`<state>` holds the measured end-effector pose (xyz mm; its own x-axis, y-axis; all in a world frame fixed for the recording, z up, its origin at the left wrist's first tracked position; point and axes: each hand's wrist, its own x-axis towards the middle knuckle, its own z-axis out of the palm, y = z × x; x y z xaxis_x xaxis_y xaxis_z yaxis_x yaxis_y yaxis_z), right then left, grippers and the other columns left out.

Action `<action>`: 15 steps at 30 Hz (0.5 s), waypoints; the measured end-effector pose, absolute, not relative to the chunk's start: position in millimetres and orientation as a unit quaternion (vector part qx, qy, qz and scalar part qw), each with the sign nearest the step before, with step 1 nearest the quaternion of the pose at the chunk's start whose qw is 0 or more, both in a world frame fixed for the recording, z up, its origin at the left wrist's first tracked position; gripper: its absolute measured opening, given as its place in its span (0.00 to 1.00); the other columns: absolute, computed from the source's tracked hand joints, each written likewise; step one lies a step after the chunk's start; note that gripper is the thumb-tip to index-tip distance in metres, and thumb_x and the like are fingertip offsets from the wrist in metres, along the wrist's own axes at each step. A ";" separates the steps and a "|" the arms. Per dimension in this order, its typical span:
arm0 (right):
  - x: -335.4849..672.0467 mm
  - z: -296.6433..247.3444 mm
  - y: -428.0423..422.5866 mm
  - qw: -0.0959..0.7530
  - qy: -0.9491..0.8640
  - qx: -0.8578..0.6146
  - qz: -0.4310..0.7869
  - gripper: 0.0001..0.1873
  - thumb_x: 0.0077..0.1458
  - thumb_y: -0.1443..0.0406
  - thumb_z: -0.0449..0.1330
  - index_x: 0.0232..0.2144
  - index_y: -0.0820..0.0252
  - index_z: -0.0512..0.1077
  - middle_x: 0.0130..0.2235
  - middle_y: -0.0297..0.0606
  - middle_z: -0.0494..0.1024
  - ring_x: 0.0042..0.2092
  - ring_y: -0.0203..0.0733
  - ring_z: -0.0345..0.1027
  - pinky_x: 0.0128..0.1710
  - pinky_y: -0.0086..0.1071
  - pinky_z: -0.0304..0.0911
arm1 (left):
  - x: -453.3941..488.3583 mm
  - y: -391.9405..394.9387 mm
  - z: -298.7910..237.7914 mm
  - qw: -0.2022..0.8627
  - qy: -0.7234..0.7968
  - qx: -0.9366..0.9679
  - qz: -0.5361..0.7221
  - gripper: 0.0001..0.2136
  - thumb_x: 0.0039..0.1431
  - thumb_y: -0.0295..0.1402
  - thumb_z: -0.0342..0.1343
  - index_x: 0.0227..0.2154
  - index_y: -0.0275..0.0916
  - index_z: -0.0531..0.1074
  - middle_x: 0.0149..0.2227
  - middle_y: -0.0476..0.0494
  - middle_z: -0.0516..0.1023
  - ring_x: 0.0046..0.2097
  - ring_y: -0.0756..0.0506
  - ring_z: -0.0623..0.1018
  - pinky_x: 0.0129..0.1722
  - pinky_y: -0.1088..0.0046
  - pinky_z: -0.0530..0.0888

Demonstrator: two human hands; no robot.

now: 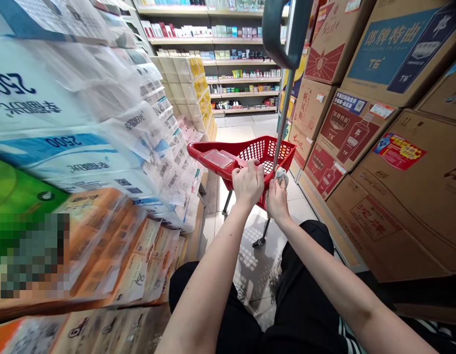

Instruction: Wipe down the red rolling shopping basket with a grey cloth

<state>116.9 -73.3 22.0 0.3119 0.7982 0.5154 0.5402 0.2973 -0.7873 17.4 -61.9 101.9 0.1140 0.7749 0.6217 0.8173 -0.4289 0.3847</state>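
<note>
A red plastic shopping basket (213,153) on wheels stands on the tiled aisle floor in front of me. My left hand (247,183) is closed over the basket's near rim. My right hand (277,196) is closed on a small grey-white cloth (282,175), pressed against the base of the basket's metal pull rod (283,115). The rod rises to a dark grey handle (285,32) at the top of the view. My legs in black trousers are bent below my arms.
Wrapped tissue and paper packs (83,147) are stacked high on the left. Brown and red cardboard cartons (379,128) line the right. Store shelves (235,64) with small goods close the far end of the narrow aisle.
</note>
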 end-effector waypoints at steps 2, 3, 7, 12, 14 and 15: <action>114.1 28.1 -82.5 0.557 -0.573 -0.591 0.111 0.30 0.62 0.50 0.37 0.56 0.60 0.62 0.58 0.51 0.61 0.63 0.48 0.48 0.58 0.49 0.49 | 17.3 -64.0 101.7 0.021 -0.534 -0.743 -0.404 0.18 0.67 0.41 0.32 0.48 0.38 0.62 0.37 0.42 0.78 0.40 0.45 0.76 0.47 0.64 0.59; 114.1 30.1 -82.1 0.558 -0.571 -0.592 0.113 0.30 0.62 0.50 0.38 0.57 0.60 0.61 0.59 0.51 0.60 0.63 0.47 0.47 0.58 0.49 0.49 | 16.8 -64.6 101.6 0.018 -0.533 -0.742 -0.407 0.18 0.67 0.41 0.31 0.48 0.38 0.61 0.37 0.43 0.78 0.41 0.45 0.76 0.47 0.64 0.59; 127.5 31.5 -50.7 0.572 -0.533 -0.606 0.147 0.31 0.62 0.49 0.38 0.57 0.61 0.60 0.55 0.52 0.63 0.60 0.49 0.51 0.56 0.49 0.51 | 13.9 -63.8 102.3 0.007 -0.529 -0.744 -0.408 0.18 0.67 0.41 0.32 0.49 0.39 0.61 0.37 0.43 0.78 0.43 0.45 0.76 0.49 0.64 0.58; 144.4 33.7 -24.9 0.556 -0.552 -0.598 0.169 0.32 0.62 0.49 0.38 0.55 0.64 0.62 0.49 0.53 0.68 0.59 0.51 0.52 0.54 0.50 0.52 | 14.2 -58.5 103.7 0.009 -0.536 -0.747 -0.393 0.18 0.67 0.41 0.32 0.50 0.39 0.61 0.37 0.43 0.79 0.43 0.44 0.76 0.49 0.63 0.58; 140.2 35.7 -37.4 0.556 -0.571 -0.584 0.153 0.29 0.62 0.51 0.39 0.54 0.62 0.64 0.47 0.51 0.69 0.57 0.49 0.54 0.54 0.48 0.54 | 14.8 -56.9 104.0 0.013 -0.539 -0.745 -0.392 0.18 0.67 0.42 0.32 0.49 0.39 0.61 0.38 0.42 0.79 0.44 0.44 0.76 0.49 0.63 0.58; 136.2 36.6 -46.1 0.555 -0.582 -0.576 0.143 0.27 0.63 0.52 0.39 0.53 0.60 0.65 0.46 0.49 0.69 0.55 0.49 0.55 0.53 0.47 0.54 | 14.8 -56.5 104.0 0.015 -0.539 -0.745 -0.392 0.18 0.67 0.42 0.33 0.49 0.39 0.61 0.38 0.42 0.79 0.44 0.44 0.76 0.49 0.63 0.59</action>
<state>136.2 -46.1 36.6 0.2807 0.8297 0.4824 0.5123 0.2955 -0.8063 14.8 -56.5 104.0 0.1111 0.7922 0.6000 0.8150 -0.4181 0.4012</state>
